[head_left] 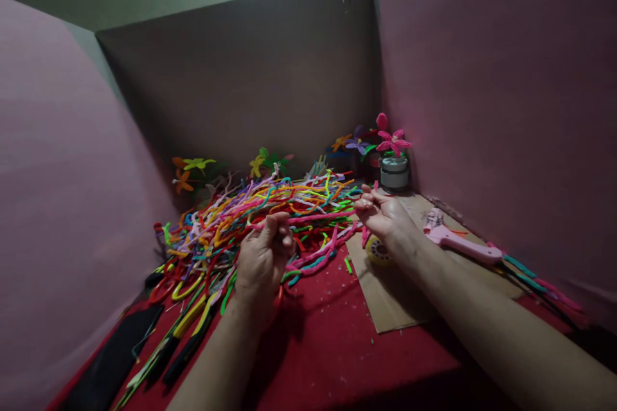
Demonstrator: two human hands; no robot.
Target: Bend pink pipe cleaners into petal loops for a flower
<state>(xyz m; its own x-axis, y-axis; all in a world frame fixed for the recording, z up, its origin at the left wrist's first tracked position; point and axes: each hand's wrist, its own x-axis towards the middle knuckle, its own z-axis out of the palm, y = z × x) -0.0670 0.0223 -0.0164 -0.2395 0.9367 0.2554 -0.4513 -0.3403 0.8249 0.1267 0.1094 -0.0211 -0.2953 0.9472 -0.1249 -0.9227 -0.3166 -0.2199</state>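
Note:
A pink pipe cleaner stretches between my two hands, above the edge of a big heap of coloured pipe cleaners. My left hand is closed on its left end, thumb against the fingers. At the other end, my right hand pinches it with curled fingers. Just below the right hand lies a yellow ring-shaped spool, partly covered by the wrist. Further pink pieces lie close to that hand.
A pink glue gun rests on the cardboard sheet at right. Behind it, a pink pipe-cleaner flower stands over a grey pot. Yellow-and-black-handled pliers and a black flat object lie left on the red cloth.

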